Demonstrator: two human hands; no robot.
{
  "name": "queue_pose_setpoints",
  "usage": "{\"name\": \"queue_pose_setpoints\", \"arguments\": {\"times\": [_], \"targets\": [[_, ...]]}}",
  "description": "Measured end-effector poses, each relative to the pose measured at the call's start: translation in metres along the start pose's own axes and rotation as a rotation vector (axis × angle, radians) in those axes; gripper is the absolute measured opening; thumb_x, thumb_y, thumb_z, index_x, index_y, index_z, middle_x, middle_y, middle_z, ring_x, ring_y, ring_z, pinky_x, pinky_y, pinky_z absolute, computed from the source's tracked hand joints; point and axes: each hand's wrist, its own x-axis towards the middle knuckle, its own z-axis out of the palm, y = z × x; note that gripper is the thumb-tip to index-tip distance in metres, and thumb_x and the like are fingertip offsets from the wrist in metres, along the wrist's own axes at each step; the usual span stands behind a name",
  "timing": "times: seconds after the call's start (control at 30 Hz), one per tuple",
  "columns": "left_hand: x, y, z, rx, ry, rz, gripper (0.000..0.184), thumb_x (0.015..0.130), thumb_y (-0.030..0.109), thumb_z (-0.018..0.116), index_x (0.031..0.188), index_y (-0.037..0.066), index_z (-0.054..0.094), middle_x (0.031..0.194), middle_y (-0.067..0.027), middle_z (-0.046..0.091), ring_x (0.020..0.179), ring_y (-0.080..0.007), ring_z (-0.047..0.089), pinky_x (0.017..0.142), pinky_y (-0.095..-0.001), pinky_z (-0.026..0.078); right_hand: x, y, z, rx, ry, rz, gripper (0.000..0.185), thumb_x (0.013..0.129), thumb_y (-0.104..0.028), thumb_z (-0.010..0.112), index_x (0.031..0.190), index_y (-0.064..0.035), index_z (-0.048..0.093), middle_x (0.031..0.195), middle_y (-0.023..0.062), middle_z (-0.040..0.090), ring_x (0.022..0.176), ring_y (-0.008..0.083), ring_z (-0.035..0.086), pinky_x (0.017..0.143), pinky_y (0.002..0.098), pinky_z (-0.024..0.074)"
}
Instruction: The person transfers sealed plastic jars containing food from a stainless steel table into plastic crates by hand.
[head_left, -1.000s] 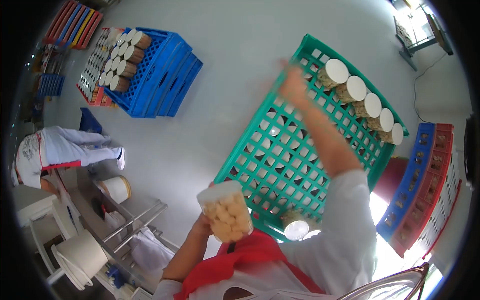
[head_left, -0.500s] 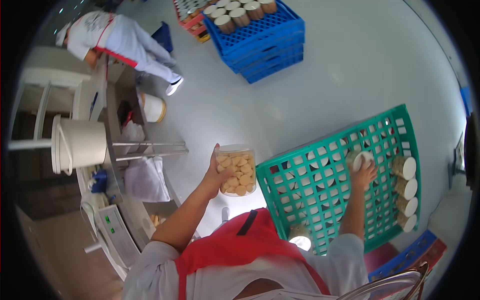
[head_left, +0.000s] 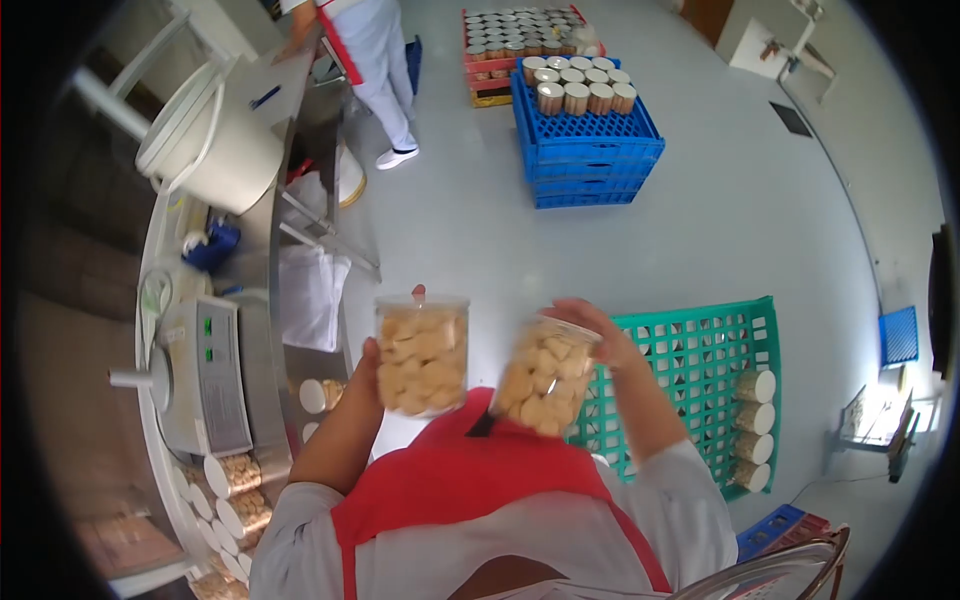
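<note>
My left hand [head_left: 371, 372] is closed around a clear jar [head_left: 422, 356] of round, pale golden cookies, held upright in front of my red apron. In my right hand [head_left: 592, 325] is a second jar [head_left: 546, 380] of similar cookies, gripped near its top and tilted. The two jars are side by side with a small gap between them. Just right of the second jar is a green plastic crate [head_left: 690, 312], partly covered by my right forearm. Several white-lidded jars [head_left: 754, 418] lie along the crate's right side.
At left, a steel counter [head_left: 262, 300] carries a white bucket [head_left: 225, 140], a scale [head_left: 208, 375] with green digits and several filled jars [head_left: 240, 515]. Stacked blue crates [head_left: 590, 170] hold jars ahead, with a red crate [head_left: 480, 68] behind. Another person [head_left: 375, 80] stands at the counter's far end.
My right hand has lifted a jar out of the green crate and brought it beside the left one. The left hand keeps its jar. The camera view has turned and tilted upward.
</note>
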Motion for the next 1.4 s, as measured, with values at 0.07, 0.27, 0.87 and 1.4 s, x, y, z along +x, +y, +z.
{"name": "queue_pose_setpoints", "arguments": {"times": [0.07,0.27,0.87,1.4], "targets": [[-0.053,0.007,0.007,-0.062,0.066,0.098,0.097,0.071,0.057,0.063,0.144,0.02,0.01,0.143,-0.0136,0.024,0.128,-0.0306,0.032,0.102,-0.0485,0.033,0.049,0.012,0.086,0.256,-0.135,-0.068,0.11,0.058,-0.067,0.069,0.142,-0.0202,0.016,0.14,0.0182,0.03,0.121,0.0339,0.041,0.102,0.0467,0.0325],[-0.229,0.028,0.029,-0.063,0.455,0.405,0.098,0.071,0.057,0.061,0.144,0.014,0.009,0.142,-0.0154,0.026,0.129,-0.0315,0.031,0.104,-0.0452,0.031,0.09,0.118,0.23,0.721,-0.361,0.312,0.102,0.067,-0.077,0.048,0.144,-0.0245,0.006,0.147,0.0178,0.014,0.135,0.0336,0.017,0.109,0.0479,0.0186],[-0.463,0.17,-0.092,1.263,1.611,1.269,0.103,0.062,0.004,0.078,0.14,0.006,0.011,0.131,-0.0182,0.028,0.122,-0.0322,0.036,0.098,-0.0386,0.038,0.36,0.255,0.51,-0.8,-0.428,-0.634,0.091,0.069,-0.017,0.074,0.138,-0.0031,0.017,0.136,0.0254,0.027,0.126,0.0395,0.031,0.103,0.0432,0.0298],[-0.308,0.059,-0.109,2.098,1.146,1.083,0.075,0.082,0.011,0.06,0.141,0.009,0.014,0.143,-0.0241,0.013,0.13,-0.0412,0.022,0.1,-0.0514,0.028,0.069,0.278,0.073,-1.295,0.028,0.148,0.042,0.082,-0.006,0.047,0.124,-0.0117,0.047,0.132,0.0172,0.04,0.122,0.034,0.04,0.098,0.0408,0.0386]]}}
